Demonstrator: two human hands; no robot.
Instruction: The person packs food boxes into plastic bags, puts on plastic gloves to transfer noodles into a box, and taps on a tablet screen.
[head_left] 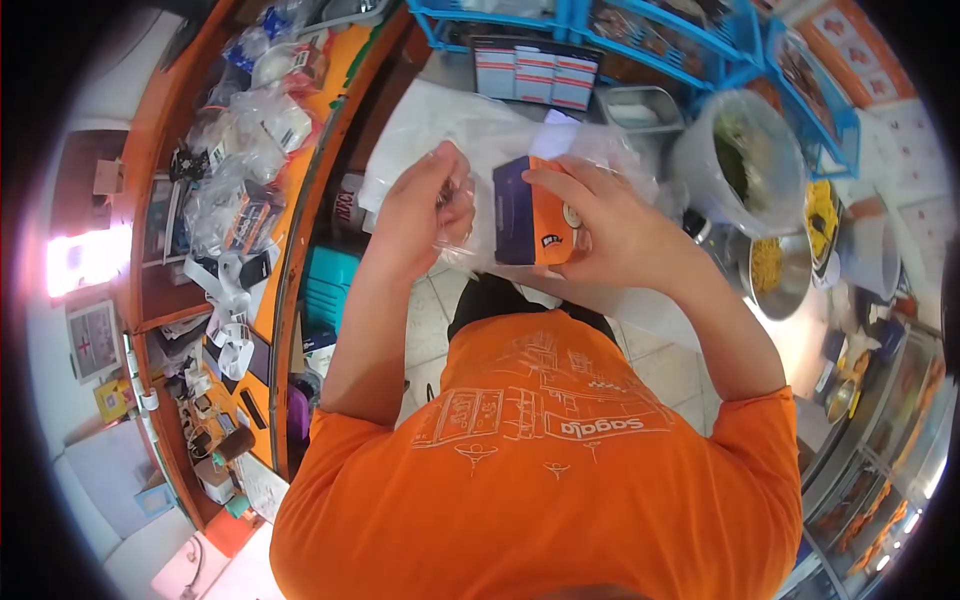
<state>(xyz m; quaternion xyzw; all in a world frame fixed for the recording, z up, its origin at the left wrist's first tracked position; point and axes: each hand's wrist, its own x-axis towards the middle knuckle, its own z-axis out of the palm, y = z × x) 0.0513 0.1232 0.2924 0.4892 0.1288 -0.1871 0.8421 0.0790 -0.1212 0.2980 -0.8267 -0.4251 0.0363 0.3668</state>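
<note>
In front of my body, my right hand (590, 215) is wrapped round an orange and dark blue box (515, 222), thumb and fingers on its orange side. A clear plastic bag (478, 225) spreads round and beside the box. My left hand (425, 205) has its fingers curled and gripping the bag's left side. Whether the box is inside the bag or just against it, I cannot tell.
Left of me, a wooden counter (310, 200) bears crumpled plastic bags (235, 150). Ahead are blue crates (660, 40) and a sign with red and white panels (537, 75). To the right stand a large clear tub (740, 165) and a metal bowl (775, 290) with yellow food.
</note>
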